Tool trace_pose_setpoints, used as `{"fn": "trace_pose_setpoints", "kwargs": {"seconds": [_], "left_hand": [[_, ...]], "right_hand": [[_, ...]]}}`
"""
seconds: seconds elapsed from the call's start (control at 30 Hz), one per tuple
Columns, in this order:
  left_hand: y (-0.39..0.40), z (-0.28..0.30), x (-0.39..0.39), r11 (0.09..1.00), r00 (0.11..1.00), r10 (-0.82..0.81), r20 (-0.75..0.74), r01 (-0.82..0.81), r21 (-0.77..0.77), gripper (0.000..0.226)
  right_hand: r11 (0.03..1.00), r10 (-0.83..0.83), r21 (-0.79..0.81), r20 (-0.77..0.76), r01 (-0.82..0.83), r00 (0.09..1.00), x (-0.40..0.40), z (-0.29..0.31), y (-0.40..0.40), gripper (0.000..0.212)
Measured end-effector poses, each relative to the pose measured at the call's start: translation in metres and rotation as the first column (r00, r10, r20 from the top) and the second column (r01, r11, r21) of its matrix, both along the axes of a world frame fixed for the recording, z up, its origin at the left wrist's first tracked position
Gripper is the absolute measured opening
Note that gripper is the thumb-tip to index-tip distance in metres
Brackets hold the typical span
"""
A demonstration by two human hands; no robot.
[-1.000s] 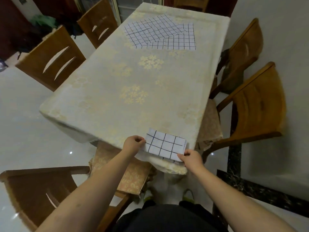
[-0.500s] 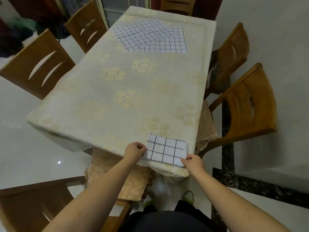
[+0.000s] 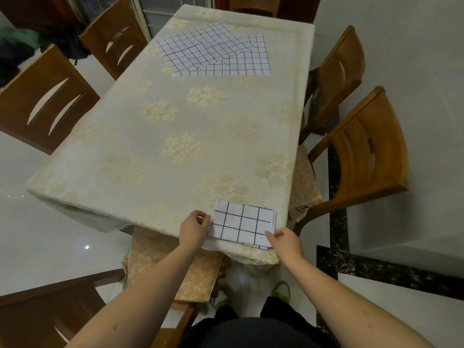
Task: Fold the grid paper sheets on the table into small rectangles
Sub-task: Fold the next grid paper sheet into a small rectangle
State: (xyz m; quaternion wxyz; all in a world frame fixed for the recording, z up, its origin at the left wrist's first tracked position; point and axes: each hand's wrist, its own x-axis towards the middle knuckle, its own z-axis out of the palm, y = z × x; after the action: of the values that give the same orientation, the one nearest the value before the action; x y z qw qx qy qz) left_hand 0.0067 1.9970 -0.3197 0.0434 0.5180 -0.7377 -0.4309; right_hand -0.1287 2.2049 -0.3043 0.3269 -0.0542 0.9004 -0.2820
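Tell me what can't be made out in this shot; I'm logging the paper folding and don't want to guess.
All from the head view:
- Folded grid paper: its layer count; only stacked edges show at the right.
- Unfolded grid sheets: how many; they overlap at the far end.
- Left hand: its fingertips, curled under at the paper's left edge.
- Right hand: whether its fingers reach beneath the near right corner.
- Table: its legs, hidden by the cloth.

A folded grid paper rectangle (image 3: 243,223) lies at the near edge of the tablecloth-covered table (image 3: 175,136). The left hand (image 3: 194,228) pinches its left edge; the right hand (image 3: 286,241) pinches its near right corner (layered edges showing). Unfolded grid sheets (image 3: 216,52) overlap at the far end.
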Motion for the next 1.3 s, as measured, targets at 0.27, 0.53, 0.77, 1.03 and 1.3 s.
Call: {"fn": "trace_pose_setpoints", "kwargs": {"seconds": [0.27,0.53,0.77,1.03,1.3], "left_hand": [[0.01,-0.006,-0.012,0.663,0.853,-0.519,0.054,0.442,-0.604,0.036],[-0.006,-0.029,-0.024,0.219,0.51,-0.794,0.331,0.749,-0.626,0.048],[-0.006,-0.035,-0.023,0.264,0.486,-0.779,0.396,0.827,-0.496,0.056],[-0.009,-0.04,-0.013,0.336,0.507,-0.747,0.43,0.846,-0.415,0.063],[-0.015,-0.037,-0.001,0.425,0.548,-0.677,0.492,0.836,-0.346,0.08]], "right_hand": [[0.969,0.224,-0.002,-0.425,-0.248,0.877,0.009,0.001,-0.003,0.03],[0.774,0.622,0.228,-0.448,-0.59,0.643,0.019,-0.018,-0.059,0.056],[0.729,0.684,0.357,-0.388,-0.584,0.618,0.028,-0.034,-0.069,0.059],[0.693,0.714,0.38,-0.247,-0.612,0.655,0.019,-0.036,-0.055,0.068],[0.689,0.706,0.451,-0.238,-0.568,0.667,-0.002,-0.039,-0.016,0.076]]}}
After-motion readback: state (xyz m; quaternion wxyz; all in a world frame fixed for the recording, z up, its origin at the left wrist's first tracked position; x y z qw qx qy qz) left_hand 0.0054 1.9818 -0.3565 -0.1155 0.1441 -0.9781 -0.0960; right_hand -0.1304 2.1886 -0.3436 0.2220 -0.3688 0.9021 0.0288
